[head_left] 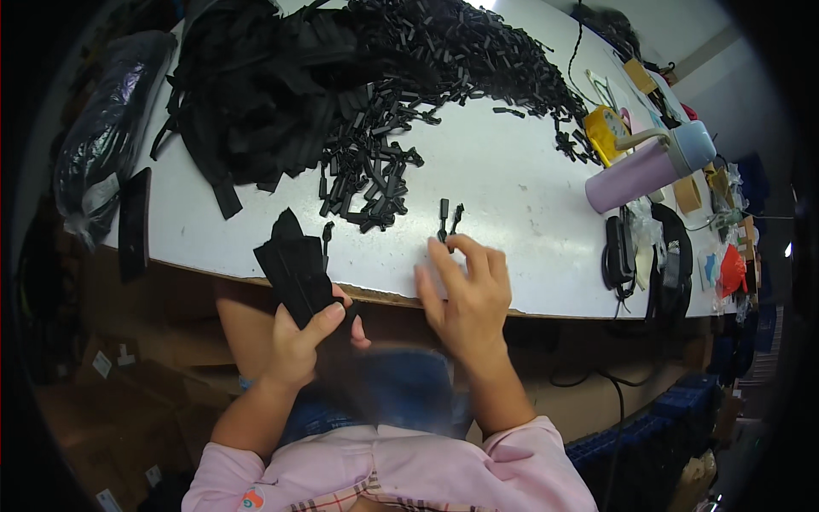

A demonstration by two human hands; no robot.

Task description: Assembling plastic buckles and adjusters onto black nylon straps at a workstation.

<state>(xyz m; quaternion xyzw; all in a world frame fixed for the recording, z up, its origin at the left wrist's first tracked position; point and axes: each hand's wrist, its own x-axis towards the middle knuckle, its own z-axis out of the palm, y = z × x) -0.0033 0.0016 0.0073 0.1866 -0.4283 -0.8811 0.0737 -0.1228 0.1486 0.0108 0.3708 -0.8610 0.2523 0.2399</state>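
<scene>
Folded black fabric pieces (294, 269) are gripped in my left hand (300, 341), between the thumb and the curled fingers, just off the table's near edge. A small black piece with a slim body and a looped end, like a zipper pull (327, 243), shows right beside the fabric; whether it touches is unclear. My right hand (471, 294) hovers over the near edge, its thumb apart from the bent fingers. Its fingertips reach two more such pulls (444, 215) lying on the white table (512, 196); I cannot tell whether they touch.
A large heap of black pulls (461, 51) spreads across the back, with a smaller pile (367, 183) in front. Black fabric (247, 102) is stacked at the left, near a plastic-wrapped bundle (111, 128). At right lie a lilac bottle (636, 175), a yellow clock (606, 132) and a black pouch (670, 256).
</scene>
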